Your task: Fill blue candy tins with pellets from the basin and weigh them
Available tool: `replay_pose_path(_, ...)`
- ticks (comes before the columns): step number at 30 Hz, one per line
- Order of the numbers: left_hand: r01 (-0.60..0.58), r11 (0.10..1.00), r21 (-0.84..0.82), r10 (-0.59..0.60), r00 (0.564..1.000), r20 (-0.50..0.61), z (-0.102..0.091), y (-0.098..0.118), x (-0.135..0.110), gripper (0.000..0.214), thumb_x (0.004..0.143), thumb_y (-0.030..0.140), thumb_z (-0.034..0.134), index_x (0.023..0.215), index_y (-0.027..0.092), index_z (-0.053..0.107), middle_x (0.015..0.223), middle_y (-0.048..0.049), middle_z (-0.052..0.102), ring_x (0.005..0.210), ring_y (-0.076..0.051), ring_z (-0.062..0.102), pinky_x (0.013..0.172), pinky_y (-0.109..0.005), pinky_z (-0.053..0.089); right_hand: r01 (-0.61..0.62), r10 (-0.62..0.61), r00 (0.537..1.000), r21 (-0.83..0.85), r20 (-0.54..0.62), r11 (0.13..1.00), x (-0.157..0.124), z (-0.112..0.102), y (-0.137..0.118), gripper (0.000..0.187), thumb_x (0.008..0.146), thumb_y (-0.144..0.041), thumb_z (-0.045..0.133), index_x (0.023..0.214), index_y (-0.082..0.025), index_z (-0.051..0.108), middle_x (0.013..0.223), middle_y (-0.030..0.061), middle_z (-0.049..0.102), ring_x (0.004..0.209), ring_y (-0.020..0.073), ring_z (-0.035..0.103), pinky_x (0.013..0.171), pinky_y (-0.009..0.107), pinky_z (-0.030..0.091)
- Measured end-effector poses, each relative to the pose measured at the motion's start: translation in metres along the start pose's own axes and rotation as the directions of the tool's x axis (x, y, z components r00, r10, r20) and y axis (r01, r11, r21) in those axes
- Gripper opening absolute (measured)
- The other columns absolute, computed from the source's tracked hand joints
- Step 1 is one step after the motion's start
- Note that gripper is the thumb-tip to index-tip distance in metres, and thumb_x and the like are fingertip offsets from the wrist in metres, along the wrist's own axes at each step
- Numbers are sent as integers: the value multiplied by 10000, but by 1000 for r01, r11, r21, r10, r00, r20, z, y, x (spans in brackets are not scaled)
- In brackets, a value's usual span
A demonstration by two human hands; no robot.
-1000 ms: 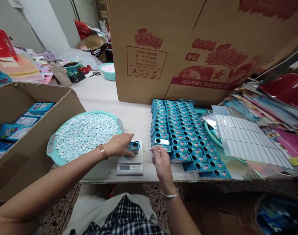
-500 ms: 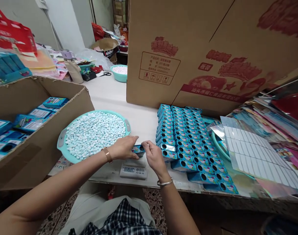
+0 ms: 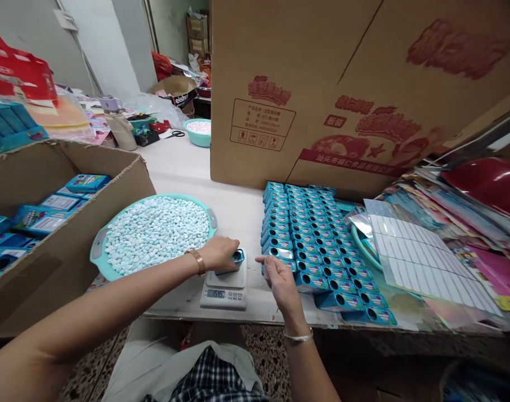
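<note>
My left hand (image 3: 222,254), with a bracelet at its wrist, is closed around a small blue candy box (image 3: 238,257) with a dark round hole in its top. The box is on the pan of a white digital scale (image 3: 223,298), whose display seems to read about 154.5. My right hand (image 3: 280,282) is apart from the box, to the right of the scale, its fingers curled and thumb and forefinger near each other. Whatever lies between them, if anything, cannot be made out. A turquoise basin (image 3: 213,220) full of pale blue and white candies (image 3: 158,231) lies left of the scale.
Rows of blue candy boxes (image 3: 309,240) stand at right, before a large carton (image 3: 258,162). An open carton (image 3: 66,251) with more boxes is at left. A label sheet (image 3: 422,251) and papers lie far right; a smaller basin (image 3: 198,139) and scissors (image 3: 175,134) are behind.
My right hand has come away from the box and moved right. My left hand has set the box down more upright on the scale. The reading has changed slightly.
</note>
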State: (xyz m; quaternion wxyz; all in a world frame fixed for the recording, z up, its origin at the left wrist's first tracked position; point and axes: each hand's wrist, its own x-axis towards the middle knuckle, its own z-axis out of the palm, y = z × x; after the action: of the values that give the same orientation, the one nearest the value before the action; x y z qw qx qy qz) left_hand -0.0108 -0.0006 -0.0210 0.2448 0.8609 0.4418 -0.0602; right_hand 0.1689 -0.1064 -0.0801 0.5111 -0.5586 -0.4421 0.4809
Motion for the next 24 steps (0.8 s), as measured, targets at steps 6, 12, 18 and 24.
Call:
replay_pose_path(6, 101, 964, -248, -76, 991, 110, 10, 27, 8, 418, 607, 334, 650, 993, 174, 652, 998, -122, 707, 956, -323, 652, 771, -377, 510, -227, 225, 974, 109, 28, 968, -77, -29, 48, 450, 862, -566, 517, 888, -147, 675, 515, -77, 285, 473, 77, 211, 465, 240, 141)
replay_pose_path(12, 345, 724, -597, -161, 926, 341, 59, 86, 14, 237, 701, 313, 596, 875, 152, 612, 723, -49, 686, 676, -210, 672, 525, -269, 517, -280, 269, 960, 187, 82, 942, -118, -24, 58, 431, 800, -530, 605, 991, -153, 691, 533, -67, 329, 487, 77, 242, 475, 235, 168)
replay_pose_path(18, 468, 431, -771, -215, 884, 416, 98, 145, 30, 269, 741, 331, 660, 901, 131, 579, 815, -106, 703, 729, -216, 690, 583, -281, 543, -148, 259, 900, 313, -351, 938, -114, -46, 83, 482, 727, -629, 613, 878, -171, 638, 532, -86, 246, 483, 83, 180, 455, 243, 149)
replay_pose_path(24, 439, 160, -884, -65, 898, 435, 109, 173, 28, 345, 808, 423, 644, 1004, 148, 574, 1091, -116, 674, 907, -162, 688, 778, -221, 536, -101, 308, 823, 412, -477, 906, -86, -82, 87, 433, 670, -597, 654, 775, -183, 583, 492, -103, 248, 431, 66, 177, 428, 228, 119)
